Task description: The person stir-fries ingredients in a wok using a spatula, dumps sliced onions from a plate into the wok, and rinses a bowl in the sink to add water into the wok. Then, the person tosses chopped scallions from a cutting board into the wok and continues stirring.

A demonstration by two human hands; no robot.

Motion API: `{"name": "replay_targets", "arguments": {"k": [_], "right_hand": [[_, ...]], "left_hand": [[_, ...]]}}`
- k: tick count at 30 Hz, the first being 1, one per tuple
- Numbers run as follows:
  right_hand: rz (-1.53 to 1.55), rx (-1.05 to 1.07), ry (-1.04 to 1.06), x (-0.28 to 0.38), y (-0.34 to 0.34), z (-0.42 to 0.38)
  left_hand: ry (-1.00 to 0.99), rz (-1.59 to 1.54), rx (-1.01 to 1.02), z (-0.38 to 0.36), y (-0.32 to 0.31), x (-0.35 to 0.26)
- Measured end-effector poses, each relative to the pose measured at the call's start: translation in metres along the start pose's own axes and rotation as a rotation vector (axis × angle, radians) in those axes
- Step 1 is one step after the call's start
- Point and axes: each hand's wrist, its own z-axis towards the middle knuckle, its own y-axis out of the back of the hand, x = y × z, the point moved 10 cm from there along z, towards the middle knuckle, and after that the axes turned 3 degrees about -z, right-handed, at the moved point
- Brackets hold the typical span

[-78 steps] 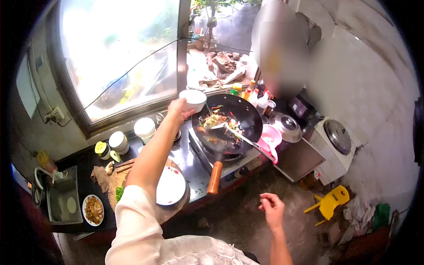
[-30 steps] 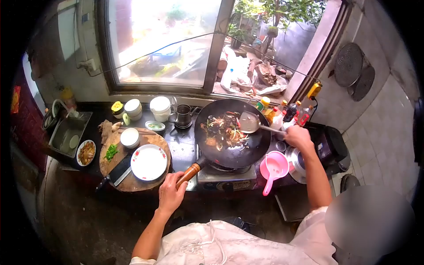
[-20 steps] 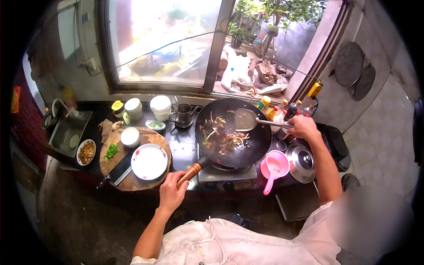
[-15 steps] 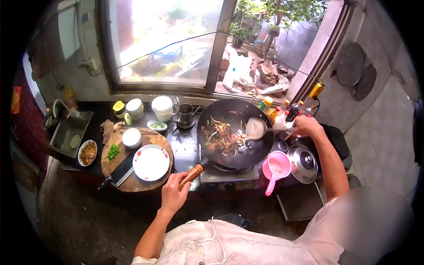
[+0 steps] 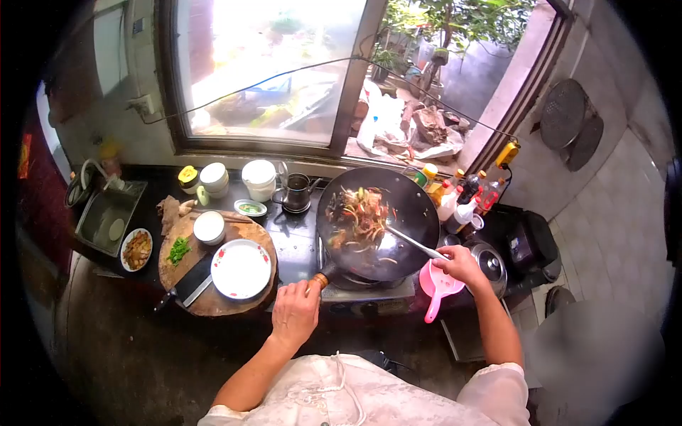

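Observation:
A dark wok [image 5: 412,206] sits over the stove, its wooden handle [image 5: 320,280] pointing toward me. My left hand [image 5: 295,312] is wrapped round that handle. My right hand [image 5: 460,265] grips the long metal handle of a spatula [image 5: 415,242], whose blade is hidden in the food. Mixed sliced food [image 5: 359,216] lies heaped on the left and upper part of the wok, with some pieces lower down. Just beneath my right hand is a pink plastic ladle [image 5: 436,290].
A round chopping board [image 5: 241,307] at the left carries a white plate [image 5: 241,268], cleaver [image 5: 193,282], bowl [image 5: 209,228] and chopped greens [image 5: 178,250]. Bottles [image 5: 469,187] and a metal lid [image 5: 490,263] stand right of the wok. A sink [image 5: 110,216] is far left.
My right hand has moved down and left, and the spatula has turned so its blade is in the food. The food is bunched higher up. My left hand has shifted further up the handle.

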Motion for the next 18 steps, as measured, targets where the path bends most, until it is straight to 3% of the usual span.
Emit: {"name": "replay_targets", "arguments": {"k": [1,4,10,16,18], "right_hand": [[-0.286,-0.16,0.077,0.019,0.009,-0.014],[-0.419,-0.343,0.211,0.069,0.019,-0.061],[-0.568,-0.371,0.206,0.101,0.02,-0.117],[-0.692,-0.484,0.312,0.093,0.005,-0.073],[-0.759,-0.496,0.224,0.091,0.023,-0.067]], "left_hand": [[0.002,0.015,0.011,0.002,-0.001,-0.001],[-0.001,0.019,0.044,0.005,-0.005,-0.001],[0.023,-0.012,0.104,0.002,-0.011,0.004],[0.031,-0.05,0.112,0.001,-0.008,0.006],[0.032,-0.065,0.093,0.001,-0.006,0.008]]}}
